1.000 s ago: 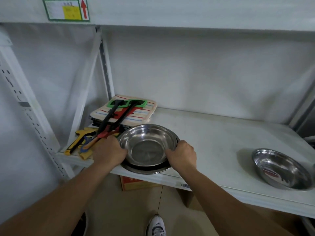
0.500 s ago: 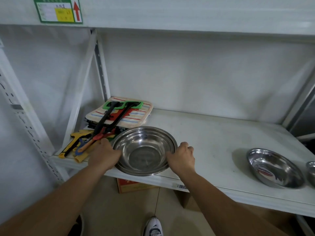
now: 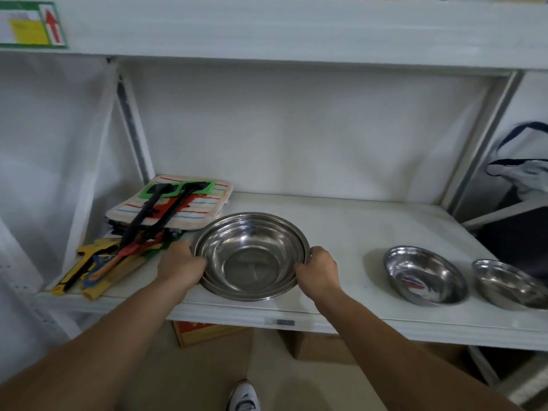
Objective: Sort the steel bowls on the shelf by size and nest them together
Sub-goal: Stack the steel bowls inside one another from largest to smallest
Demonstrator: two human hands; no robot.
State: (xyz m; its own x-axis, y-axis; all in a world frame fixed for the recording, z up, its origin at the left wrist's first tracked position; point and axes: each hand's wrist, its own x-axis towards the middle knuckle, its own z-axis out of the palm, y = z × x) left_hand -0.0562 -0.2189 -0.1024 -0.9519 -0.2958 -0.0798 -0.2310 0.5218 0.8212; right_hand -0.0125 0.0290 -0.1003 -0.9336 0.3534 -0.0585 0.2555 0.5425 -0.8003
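A stack of nested large steel bowls (image 3: 250,255) rests on the white shelf (image 3: 355,226), near its front edge. My left hand (image 3: 181,264) grips the stack's left rim and my right hand (image 3: 318,269) grips its right rim. Further right stand two smaller steel bowls, apart from each other: a middle bowl (image 3: 425,275) and a right bowl (image 3: 511,284) cut off by the frame edge.
A striped cloth pad (image 3: 178,203) with black-handled tools (image 3: 154,218) lies at the shelf's back left, with yellow and blue tools (image 3: 89,264) in front of it. A slanted shelf post (image 3: 133,126) rises at the left. Cardboard boxes (image 3: 204,333) sit under the shelf.
The upper bowl has settled into the bowl beneath it, so the two rims now sit close together. Both hands stay on the rim. The view has shifted right, revealing a second small bowl.
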